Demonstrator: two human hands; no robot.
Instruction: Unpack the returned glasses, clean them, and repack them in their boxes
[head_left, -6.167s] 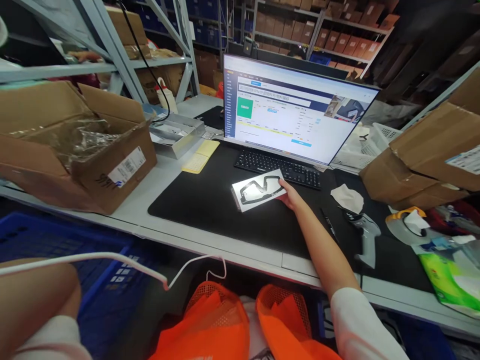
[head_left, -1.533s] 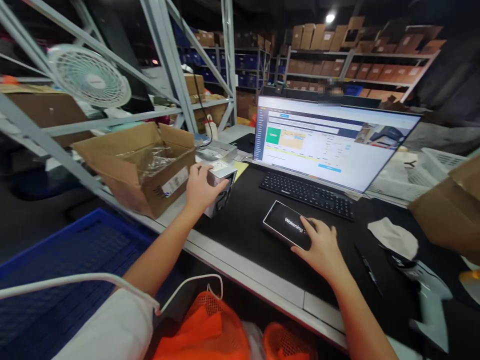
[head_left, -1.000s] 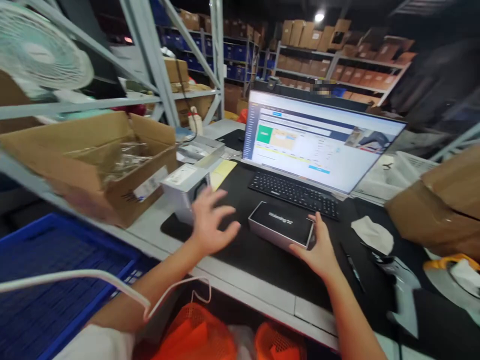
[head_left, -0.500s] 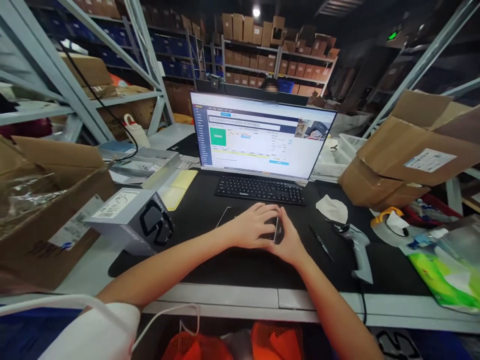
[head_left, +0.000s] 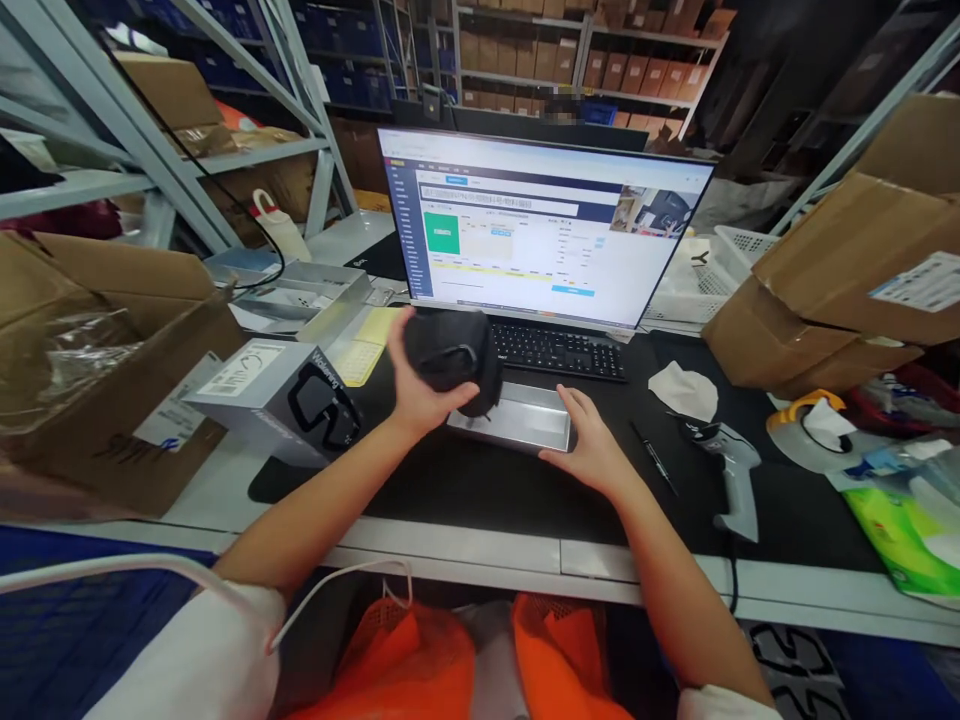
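My left hand (head_left: 417, 395) is closed round a black rounded case (head_left: 452, 358), held just above a shallow silver box tray (head_left: 517, 418) on the black desk mat (head_left: 480, 480). My right hand (head_left: 592, 450) rests against the tray's right end, fingers curled on its edge. A grey product box (head_left: 277, 400) printed with goggles lies to the left of my left hand.
A monitor (head_left: 540, 235) and black keyboard (head_left: 559, 350) stand behind the tray. A barcode scanner (head_left: 731, 470), a pen (head_left: 654, 458) and a crumpled tissue (head_left: 682, 388) lie to the right. Cardboard boxes (head_left: 97, 370) flank both sides, with a silver lid (head_left: 304, 298) at the back left.
Both hands were together on the box on the mat. My left hand has since lifted a black case out of it, while my right hand stays on the silver tray.
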